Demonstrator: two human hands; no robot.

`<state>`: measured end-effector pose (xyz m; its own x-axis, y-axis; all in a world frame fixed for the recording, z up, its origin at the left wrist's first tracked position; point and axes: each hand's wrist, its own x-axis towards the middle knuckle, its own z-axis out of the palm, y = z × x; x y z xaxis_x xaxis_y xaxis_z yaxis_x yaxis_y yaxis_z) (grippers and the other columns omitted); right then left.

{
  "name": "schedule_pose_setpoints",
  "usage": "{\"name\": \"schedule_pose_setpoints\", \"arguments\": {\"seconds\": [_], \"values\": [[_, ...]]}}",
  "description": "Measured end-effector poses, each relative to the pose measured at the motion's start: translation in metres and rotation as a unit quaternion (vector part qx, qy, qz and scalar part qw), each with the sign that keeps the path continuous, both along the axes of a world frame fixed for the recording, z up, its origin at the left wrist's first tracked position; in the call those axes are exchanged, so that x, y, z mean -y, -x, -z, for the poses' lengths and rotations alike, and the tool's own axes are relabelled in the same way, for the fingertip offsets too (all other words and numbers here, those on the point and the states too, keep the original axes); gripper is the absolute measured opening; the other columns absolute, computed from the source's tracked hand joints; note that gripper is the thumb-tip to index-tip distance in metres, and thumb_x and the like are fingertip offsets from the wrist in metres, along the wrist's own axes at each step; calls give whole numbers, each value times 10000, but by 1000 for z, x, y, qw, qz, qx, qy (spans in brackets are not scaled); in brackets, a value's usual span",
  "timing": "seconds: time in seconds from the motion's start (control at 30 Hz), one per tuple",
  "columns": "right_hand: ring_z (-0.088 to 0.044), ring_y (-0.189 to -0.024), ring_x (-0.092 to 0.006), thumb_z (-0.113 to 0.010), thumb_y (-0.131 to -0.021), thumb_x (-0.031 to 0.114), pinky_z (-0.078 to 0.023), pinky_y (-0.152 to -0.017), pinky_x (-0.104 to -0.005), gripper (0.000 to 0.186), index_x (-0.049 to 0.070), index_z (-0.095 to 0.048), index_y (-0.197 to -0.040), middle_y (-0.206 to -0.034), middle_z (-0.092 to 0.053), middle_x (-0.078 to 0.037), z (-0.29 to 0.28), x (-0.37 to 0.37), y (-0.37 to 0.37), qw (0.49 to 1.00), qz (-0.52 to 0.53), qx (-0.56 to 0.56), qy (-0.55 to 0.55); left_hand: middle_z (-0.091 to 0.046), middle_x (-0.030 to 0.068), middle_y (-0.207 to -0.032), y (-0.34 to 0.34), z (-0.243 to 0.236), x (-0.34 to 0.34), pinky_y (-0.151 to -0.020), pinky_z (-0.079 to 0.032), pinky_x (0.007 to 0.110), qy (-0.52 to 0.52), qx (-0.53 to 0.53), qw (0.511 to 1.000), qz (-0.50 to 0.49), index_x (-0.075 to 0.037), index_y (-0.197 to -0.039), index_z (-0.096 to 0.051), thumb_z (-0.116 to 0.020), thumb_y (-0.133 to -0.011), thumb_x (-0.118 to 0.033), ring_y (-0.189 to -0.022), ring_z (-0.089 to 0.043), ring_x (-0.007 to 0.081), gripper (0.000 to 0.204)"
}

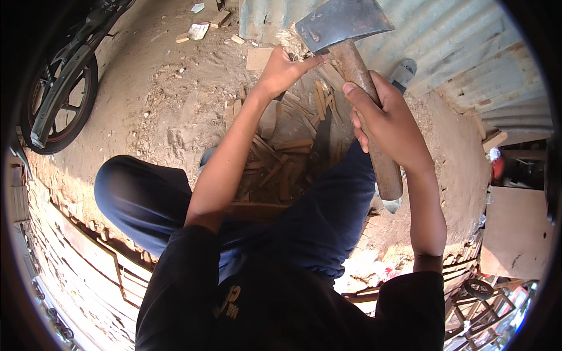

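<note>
My right hand (389,120) is wrapped round the wooden handle of an axe (363,70). The axe is raised, its dark steel head at the top and the handle's butt pointing down toward my right knee. My left hand (287,73) is closed at the lower end of a pale, frayed, splintered piece of wood (293,42), its thumb stretched right just below the axe head. The axe head partly covers the frayed piece, and most of my left fingers are hidden. Beneath my hands lies a heap of split wood sticks (281,161) between my legs.
Corrugated metal sheeting (468,52) stands at the far right. A motorcycle wheel (70,105) is at the far left on the dirt ground (152,99). A sandalled foot (404,71) shows beyond my right hand. At right is a brown board (518,231).
</note>
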<state>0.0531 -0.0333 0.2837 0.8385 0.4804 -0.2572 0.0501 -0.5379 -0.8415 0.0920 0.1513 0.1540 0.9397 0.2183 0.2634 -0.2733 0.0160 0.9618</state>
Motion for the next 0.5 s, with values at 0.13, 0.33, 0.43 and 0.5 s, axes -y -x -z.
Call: {"name": "schedule_pose_setpoints", "arguments": {"seconds": [0.13, 0.33, 0.43, 0.5], "values": [[-503, -460, -95, -568, -926, 332, -436, -428, -267, 320, 16, -532, -955, -637, -516, -29, -2, -2, 5, 1000, 4, -2, -12, -661, 78, -825, -5, 9, -1, -634, -484, 311, -18, -54, 997, -58, 48, -896, -647, -720, -784, -179, -719, -592, 123, 263], [-469, -443, -80, -551, -957, 343, -413, -424, -239, 330, 20, -567, -1022, -628, -496, -9, -34, 0, 26, 995, 32, 72, -62, -642, 91, -768, -4, 17, -2, -569, -469, 313, 33, 10, 993, -114, 89, -873, -612, -722, -769, -152, -655, -572, 127, 284], [-466, -444, -74, -552, -957, 346, -409, -423, -230, 333, 22, -574, -1031, -628, -499, -10, -56, 0, 31, 981, 48, 149, -115, -642, 106, -791, -1, 13, 2, -558, -471, 317, 13, -22, 995, -95, 93, -884, -607, -730, -762, -151, -660, -573, 126, 299], [-461, -446, -66, -551, -960, 344, -409, -423, -225, 337, 19, -564, -1051, -623, -496, -8, -73, -10, 45, 968, 96, 199, -118, -642, 116, -797, 2, 10, 3, -549, -472, 314, -4, -71, 995, -75, 90, -861, -606, -735, -758, -153, -669, -579, 122, 294]]}}
